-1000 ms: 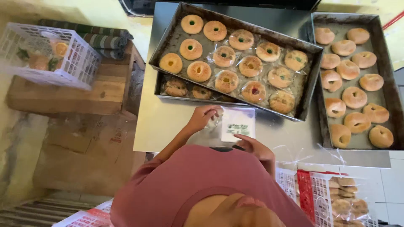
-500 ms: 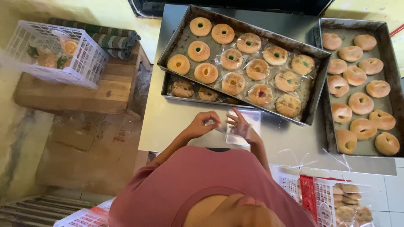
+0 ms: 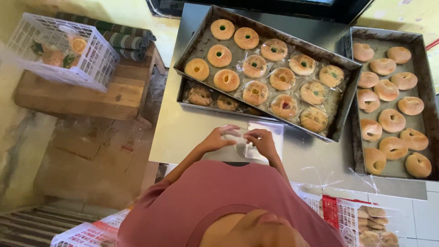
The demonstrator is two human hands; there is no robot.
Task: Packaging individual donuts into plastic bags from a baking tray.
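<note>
Clear plastic bag (image 3: 238, 142) sits pinched between our two hands just above the near edge of the steel table (image 3: 183, 132), over a flat pale slab (image 3: 270, 137) that looks like a small scale or board. Our left hand (image 3: 218, 138) curls its fingers closed on the bag's left side, and our right hand (image 3: 261, 141) nips the other side with thumb and fingertips, so both are gripping the film. We judge it very light, limp and slippery, prone to cling and crumple, best held at the mouth edges and rubbed apart rather than squeezed mid-sheet; whether anything is inside we cannot tell. Farther off lies a dark baking tray (image 3: 201, 41) of ring-shaped pastries (image 3: 226, 80), some already wrapped, stacked on a second tray. To the right, another tray (image 3: 430, 132) holds unwrapped buns. Off to the left, a white crate (image 3: 98, 68) rests on a wooden bench (image 3: 91, 98).
</note>
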